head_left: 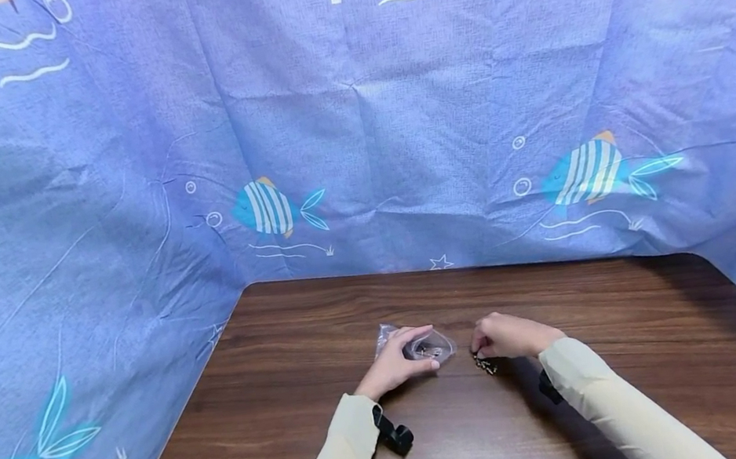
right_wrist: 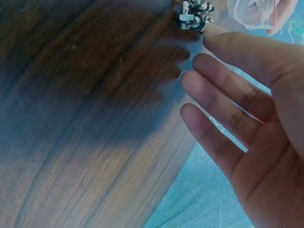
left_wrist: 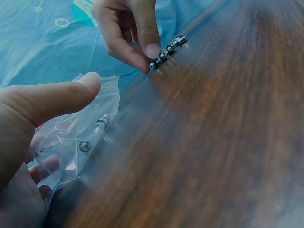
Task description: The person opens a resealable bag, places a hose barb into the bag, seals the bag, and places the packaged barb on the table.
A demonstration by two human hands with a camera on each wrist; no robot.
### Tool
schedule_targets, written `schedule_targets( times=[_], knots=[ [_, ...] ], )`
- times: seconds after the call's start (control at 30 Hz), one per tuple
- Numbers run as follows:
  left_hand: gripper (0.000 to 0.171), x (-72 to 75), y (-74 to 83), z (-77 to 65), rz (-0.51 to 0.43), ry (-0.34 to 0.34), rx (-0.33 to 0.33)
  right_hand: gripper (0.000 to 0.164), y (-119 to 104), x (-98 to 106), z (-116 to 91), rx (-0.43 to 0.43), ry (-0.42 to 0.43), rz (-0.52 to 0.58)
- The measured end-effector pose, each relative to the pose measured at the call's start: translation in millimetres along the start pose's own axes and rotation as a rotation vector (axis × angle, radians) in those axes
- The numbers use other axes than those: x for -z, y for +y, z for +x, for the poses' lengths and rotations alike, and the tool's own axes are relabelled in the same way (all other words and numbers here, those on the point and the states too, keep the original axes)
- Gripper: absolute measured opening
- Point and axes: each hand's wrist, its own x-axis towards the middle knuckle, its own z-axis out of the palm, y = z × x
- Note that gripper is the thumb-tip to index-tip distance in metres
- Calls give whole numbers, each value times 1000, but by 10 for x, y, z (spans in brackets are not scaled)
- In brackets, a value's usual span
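A clear plastic zip bag [left_wrist: 71, 135] lies on the table with its mouth spread, a few small shiny metal pieces [left_wrist: 84, 146] inside. My left hand [head_left: 397, 364] holds the bag, thumb on one side of the mouth and fingers on the other. To the right is a small heap of dark, shiny metal pieces [head_left: 485, 363], which look like screws or bolts. My right hand [head_left: 508, 335] is at this heap, thumb and index finger pinching at a metal piece [left_wrist: 152, 65] on its near end. The other right fingers [right_wrist: 223, 90] stay apart from the heap.
The brown wood-grain table [head_left: 277, 386] extends around both hands. A blue curtain [head_left: 423, 118] with fish prints hangs along its back and sides. A black strap [head_left: 395, 436] hangs at the left wrist, and another dark one [head_left: 550, 388] sits at the right.
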Motion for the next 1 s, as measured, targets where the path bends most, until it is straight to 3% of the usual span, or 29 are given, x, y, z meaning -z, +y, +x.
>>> schedule_targets(
  times=[0.47,0.73,1.0],
  knots=[
    [63,-10,-13,9,-7,-10,13,9,-16,-14,9,35,21,-12],
    [63,-9,-19,14,-5,0,-15,11,3,-32,18,14,23,-36],
    [62,-6,-14,9,2,-7,6,14,-8,-50,29,-10,21,-63]
  ],
)
